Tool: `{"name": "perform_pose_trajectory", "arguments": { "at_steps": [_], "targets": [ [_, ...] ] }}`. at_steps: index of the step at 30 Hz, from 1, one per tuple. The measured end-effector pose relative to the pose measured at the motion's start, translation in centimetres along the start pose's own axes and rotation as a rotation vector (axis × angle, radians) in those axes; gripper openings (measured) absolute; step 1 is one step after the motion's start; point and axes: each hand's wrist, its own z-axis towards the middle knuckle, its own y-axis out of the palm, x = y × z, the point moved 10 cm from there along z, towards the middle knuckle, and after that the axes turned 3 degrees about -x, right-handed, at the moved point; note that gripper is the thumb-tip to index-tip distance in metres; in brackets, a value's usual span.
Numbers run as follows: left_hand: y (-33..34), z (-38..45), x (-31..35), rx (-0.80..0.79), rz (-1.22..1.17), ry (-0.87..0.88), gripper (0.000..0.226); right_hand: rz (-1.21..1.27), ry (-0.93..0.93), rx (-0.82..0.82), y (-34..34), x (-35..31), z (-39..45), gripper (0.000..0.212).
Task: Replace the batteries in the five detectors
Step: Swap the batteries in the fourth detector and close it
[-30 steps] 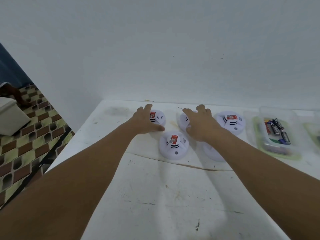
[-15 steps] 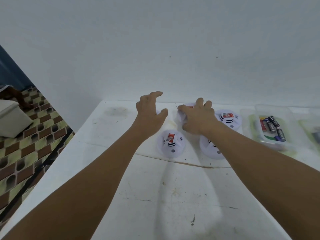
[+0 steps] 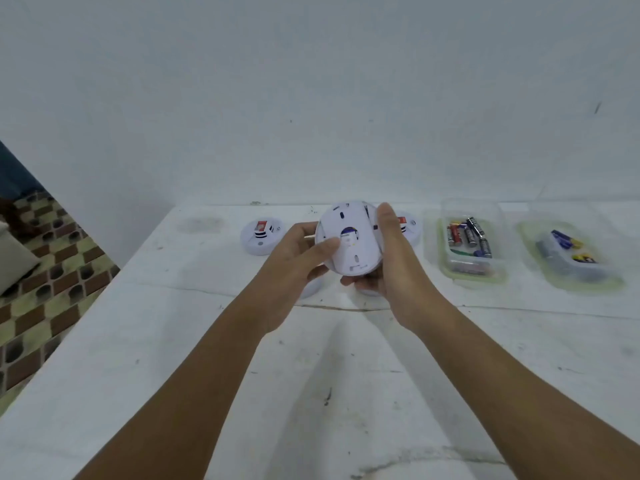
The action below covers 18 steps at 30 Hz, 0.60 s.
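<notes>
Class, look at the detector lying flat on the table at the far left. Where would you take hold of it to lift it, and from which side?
Grip the far-left detector by its round outer rim, coming down from above with thumb and fingers on opposite edges. It lies flat, face up, a low disc with a raised centre, and the table around it is bare, so the rim is free. Both hands currently hold another detector.

Wall: plain white wall (image 3: 311, 98) fills the upper half, with a few small dark specks.
Table: white table (image 3: 207, 341), its top scuffed and stained, a thin crack running across it; its far edge meets the wall.
Floor: tiled floor (image 3: 45, 282) at the left, in brown, green and cream with dark round holes.
Left edge: a pale cushion-like object (image 3: 14, 261), only partly in view.
Light: soft, even, bluish.
</notes>
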Motion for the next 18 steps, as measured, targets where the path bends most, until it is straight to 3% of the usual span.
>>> {"name": "perform_pose_trajectory", "arguments": {
  "at_steps": [3, 7, 11, 13, 18],
  "targets": [
    [1.7, -1.4, -2.5, 0.100, -0.191, -0.066, 0.038, 0.048, 0.085, -0.014, -1.1, 2.7, -1.6, 0.066],
    [4.0, -3.6, -4.9, 0.166, -0.216, -0.096, 0.027, -0.068, 0.034, 0.076, -4.1, 4.5, -3.5, 0.047],
    [6.8, -4.9, -6.8, 0.112, -0.355, -0.106, 0.064, 0.002, 0.040, 0.061, -5.1, 6.5, -5.1, 0.039],
    [9.1, -5.3, -8.1, 0.033, -0.494, -0.165, 0.072, 0.059, 0.051, 0.019, -4.8, 7.1, -5.7, 0.039],
    [10.8, -5.5, -9.4, 0.038, -0.526, -0.223, 0.053, -0.342, -0.087, 0.107, -6.2, 6.8, -5.6, 0.029]
  ]
}}
